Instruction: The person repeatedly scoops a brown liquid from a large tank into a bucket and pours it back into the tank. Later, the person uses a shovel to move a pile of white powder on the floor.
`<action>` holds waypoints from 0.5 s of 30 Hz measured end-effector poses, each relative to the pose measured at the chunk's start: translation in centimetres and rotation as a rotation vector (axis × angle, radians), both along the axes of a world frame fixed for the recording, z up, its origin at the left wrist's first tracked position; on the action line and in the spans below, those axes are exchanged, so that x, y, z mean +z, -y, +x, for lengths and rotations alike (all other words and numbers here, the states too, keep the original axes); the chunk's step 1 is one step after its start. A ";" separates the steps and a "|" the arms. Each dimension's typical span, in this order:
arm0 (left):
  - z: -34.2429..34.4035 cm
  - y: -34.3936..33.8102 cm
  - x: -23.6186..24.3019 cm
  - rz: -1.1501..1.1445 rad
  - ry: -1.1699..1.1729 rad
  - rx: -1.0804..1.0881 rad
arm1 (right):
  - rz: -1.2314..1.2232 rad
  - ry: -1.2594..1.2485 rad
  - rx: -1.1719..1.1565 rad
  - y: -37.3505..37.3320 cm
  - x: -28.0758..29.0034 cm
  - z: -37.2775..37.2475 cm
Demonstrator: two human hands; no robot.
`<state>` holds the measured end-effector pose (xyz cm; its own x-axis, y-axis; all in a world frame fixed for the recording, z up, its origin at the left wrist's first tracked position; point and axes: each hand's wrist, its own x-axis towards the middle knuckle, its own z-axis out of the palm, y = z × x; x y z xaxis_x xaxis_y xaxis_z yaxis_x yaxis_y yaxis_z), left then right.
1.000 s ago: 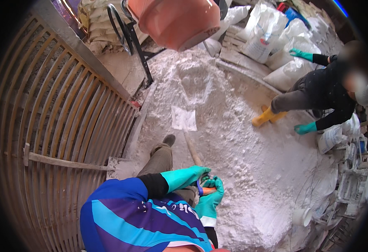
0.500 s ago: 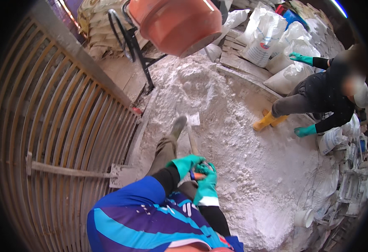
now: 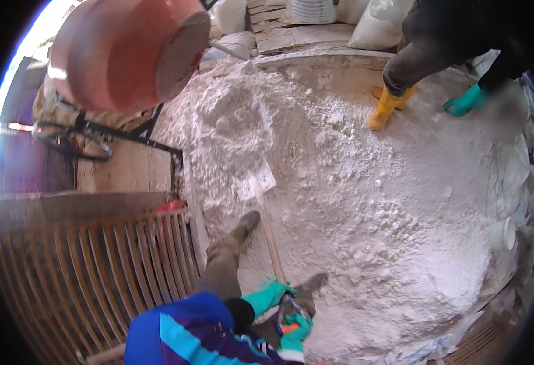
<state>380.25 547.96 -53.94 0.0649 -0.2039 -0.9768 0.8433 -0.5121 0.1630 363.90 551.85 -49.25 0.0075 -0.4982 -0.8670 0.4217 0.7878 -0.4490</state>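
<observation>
A shovel (image 3: 272, 246) slants away from me, its pale, powder-covered blade (image 3: 256, 184) lying at the white powder heap (image 3: 236, 115). Near the lower end of its wooden shaft, my gloved left hand (image 3: 270, 296) is closed round the shovel. My right hand (image 3: 297, 328), in the same green glove, is wrapped round the grip at the shovel's end, where a purple and orange part shows. My boots stand on either side of the shaft, with the left boot (image 3: 250, 220) closer to the blade.
An orange mixer drum (image 3: 127, 55) on a black frame stands at the far left. Slatted bars (image 3: 96, 274) run along my left. A co-worker in yellow boots (image 3: 386, 109) stands far right, near white sacks (image 3: 381, 24). A white bucket (image 3: 502, 234) lies at the right.
My view has swung to the right, so the mixer and bars appear turned. Both hands keep their hold on the shovel, and its blade still lies at the powder.
</observation>
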 end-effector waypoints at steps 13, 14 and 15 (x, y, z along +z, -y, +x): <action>2.7 -2.4 -12.6 0.081 -0.043 0.127 | 0.330 0.332 -0.194 -4.6 -3.3 -1.7; 2.8 -3.7 -13.7 0.078 -0.065 0.114 | 0.378 0.263 -0.202 -5.5 -3.5 -1.4; 3.1 -5.2 -14.5 0.072 -0.089 0.097 | 0.425 0.189 -0.216 -6.3 -3.3 -1.2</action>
<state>383.30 553.18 -68.47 -0.0065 -0.1299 -0.9915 0.8989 -0.4352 0.0511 362.67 558.17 -52.54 0.1198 -0.1098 -0.9867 0.6383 0.7697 -0.0081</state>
